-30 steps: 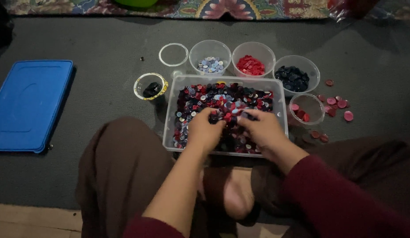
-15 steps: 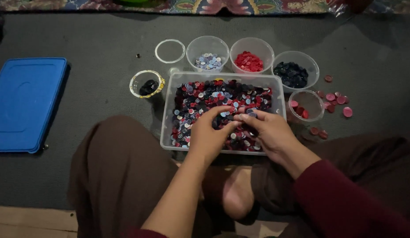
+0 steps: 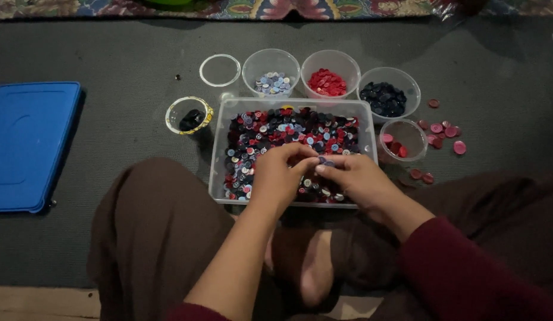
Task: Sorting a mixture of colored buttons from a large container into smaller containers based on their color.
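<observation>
My left hand (image 3: 279,172) and right hand (image 3: 353,178) met over the clear tub of mixed buttons (image 3: 291,134), fingertips pinched on small buttons, colour-sorted cups (image 3: 327,80) within reach.

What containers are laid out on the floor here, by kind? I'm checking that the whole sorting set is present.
Clear rectangular tub of mixed buttons, under the left hand and right hand: 1
Clear round cups, the first at: 4
Yellow-rimmed small cup: 1
Clear round lid: 1
Blue rectangular lid: 1
Total: 8
</observation>
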